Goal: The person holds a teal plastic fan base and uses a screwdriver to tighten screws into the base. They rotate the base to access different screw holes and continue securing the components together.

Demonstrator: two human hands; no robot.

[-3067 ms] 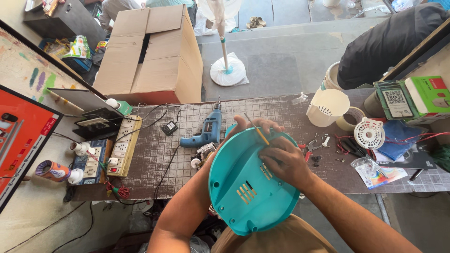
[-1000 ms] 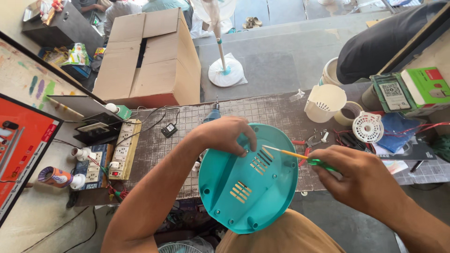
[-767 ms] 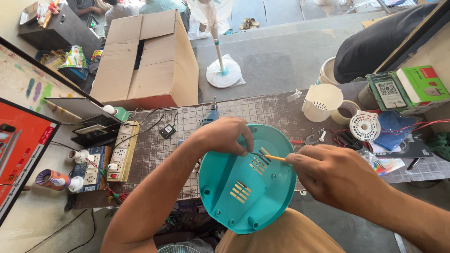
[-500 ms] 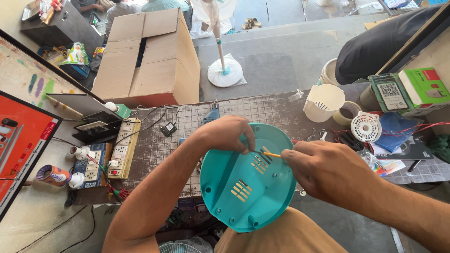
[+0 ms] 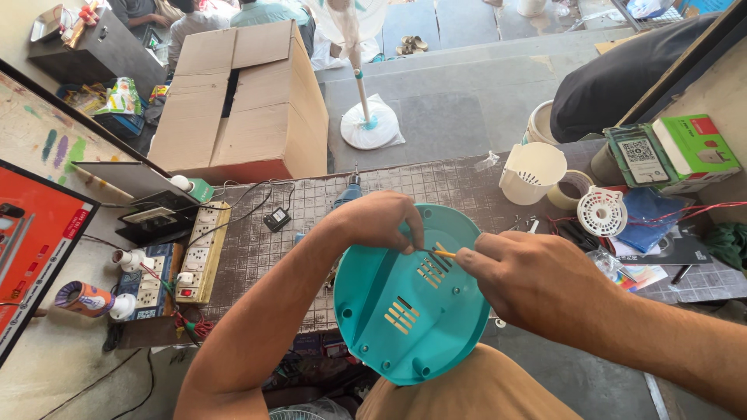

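A round teal plastic cover (image 5: 405, 311) with slotted vents is tilted up against my lap, its inner side facing me. My left hand (image 5: 379, 222) grips its upper rim, fingers curled over the edge. My right hand (image 5: 537, 280) is closed around a thin yellow-shafted screwdriver (image 5: 443, 253), whose tip points left onto the cover next to the upper vent slots, close to my left fingertips. Most of the tool is hidden inside my fist.
A blue power drill (image 5: 348, 193) lies on the tiled bench behind the cover. Socket boards (image 5: 201, 253) and wires sit at the left, a white plastic basket (image 5: 531, 171), tape roll and small boxes at the right. A cardboard box (image 5: 241, 101) and fan stand (image 5: 367, 124) are on the floor beyond.
My right hand has come in from the right with the screwdriver and set its tip on the cover beside my left fingers. Three seconds ago both hands held the cover's rim.
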